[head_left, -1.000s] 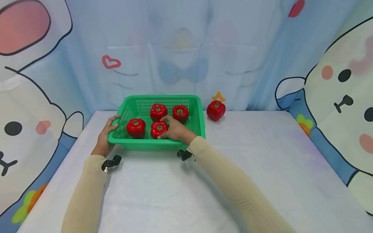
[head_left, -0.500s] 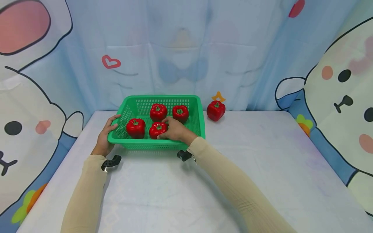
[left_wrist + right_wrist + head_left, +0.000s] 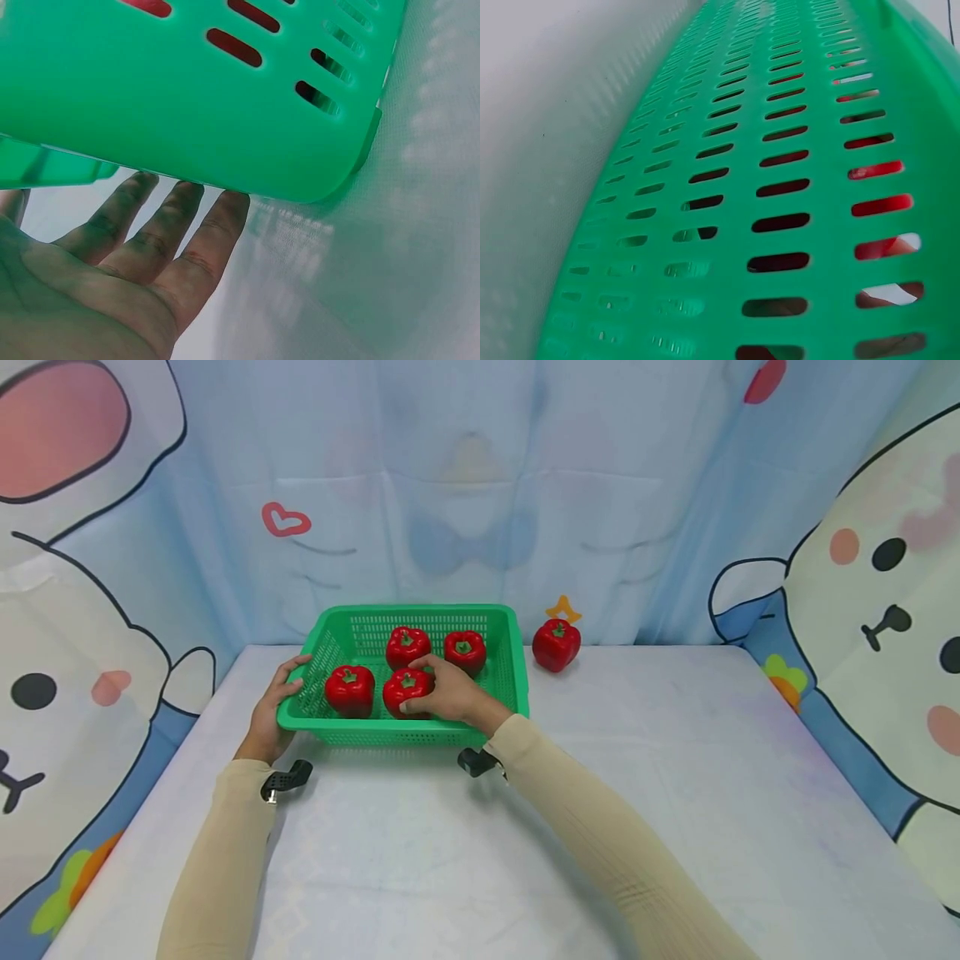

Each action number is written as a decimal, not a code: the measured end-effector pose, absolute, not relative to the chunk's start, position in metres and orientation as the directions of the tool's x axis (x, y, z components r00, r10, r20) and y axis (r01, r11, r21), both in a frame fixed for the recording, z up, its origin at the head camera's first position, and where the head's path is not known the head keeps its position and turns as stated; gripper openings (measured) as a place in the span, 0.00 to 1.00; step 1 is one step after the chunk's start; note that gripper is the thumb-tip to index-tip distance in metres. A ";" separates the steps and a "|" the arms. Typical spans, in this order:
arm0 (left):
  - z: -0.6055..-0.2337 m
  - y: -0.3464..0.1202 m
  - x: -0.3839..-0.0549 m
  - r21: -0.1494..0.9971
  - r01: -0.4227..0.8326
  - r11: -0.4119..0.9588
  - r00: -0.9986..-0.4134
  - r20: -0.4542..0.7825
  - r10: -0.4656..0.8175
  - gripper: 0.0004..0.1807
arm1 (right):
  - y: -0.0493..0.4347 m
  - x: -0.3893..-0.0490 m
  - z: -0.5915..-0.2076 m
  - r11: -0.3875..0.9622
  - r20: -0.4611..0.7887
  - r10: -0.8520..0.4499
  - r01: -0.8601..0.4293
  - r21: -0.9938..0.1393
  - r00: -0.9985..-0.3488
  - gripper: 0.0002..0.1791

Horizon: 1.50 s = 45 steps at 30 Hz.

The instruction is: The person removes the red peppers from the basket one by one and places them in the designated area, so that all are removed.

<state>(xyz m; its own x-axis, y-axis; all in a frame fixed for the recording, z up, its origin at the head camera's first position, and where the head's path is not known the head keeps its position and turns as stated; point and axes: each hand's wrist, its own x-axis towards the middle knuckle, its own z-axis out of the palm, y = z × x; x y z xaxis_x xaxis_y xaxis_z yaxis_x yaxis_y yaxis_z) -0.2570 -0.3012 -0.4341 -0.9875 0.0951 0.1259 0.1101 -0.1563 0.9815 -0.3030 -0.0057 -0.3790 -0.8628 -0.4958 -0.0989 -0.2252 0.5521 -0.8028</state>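
Note:
In the head view, a green perforated basket [image 3: 517,672] holds several red bell peppers. My left hand [image 3: 267,718] rests against the basket's left side near the rim. Its fingers [image 3: 206,255] appear extended in the left wrist view, tips touching the basket's outside. Reaching over the front rim, my right hand [image 3: 457,695] grips the front-middle bell pepper [image 3: 403,687] between thumb and fingers. Around it inside are a left bell pepper [image 3: 349,692], a back bell pepper [image 3: 407,647] and a right bell pepper [image 3: 465,652]. The basket wall [image 3: 727,172] mostly hides the right hand in its wrist view.
Another red bell pepper [image 3: 557,645] stands on the white-covered table [image 3: 637,760], just right of the basket. A patterned blue curtain [image 3: 472,510] hangs behind the table. Black wrist cameras sit below both hands, the right one [image 3: 477,762] close to the basket's front wall.
The gripped bell pepper has shifted slightly left and tilted, then come back upright and a little higher. My right hand has moved only slightly. The left hand and basket look still.

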 end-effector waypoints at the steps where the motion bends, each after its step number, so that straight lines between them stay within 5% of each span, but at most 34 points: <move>1: -0.434 -0.301 -0.257 0.982 0.110 -0.156 -0.988 0.126 0.095 0.23 | -0.006 -0.303 -0.379 0.550 -0.093 -0.491 -0.226 -0.804 -0.866 0.39; 25: -0.437 -0.300 -0.259 0.983 0.099 -0.155 -0.989 0.114 0.093 0.22 | 0.005 -0.289 -0.373 0.457 0.219 -0.374 -0.385 -0.802 -0.901 0.36; 32: -0.436 -0.299 -0.261 0.984 0.112 -0.141 -0.988 0.126 0.094 0.23 | 0.032 -0.286 -0.351 0.364 0.276 -0.364 -0.409 -0.837 -0.890 0.37; 45: -0.437 -0.304 -0.260 0.984 0.112 -0.138 -0.988 0.125 0.092 0.23 | 0.107 -0.308 -0.345 0.441 0.368 -0.171 -0.405 -0.801 -0.914 0.39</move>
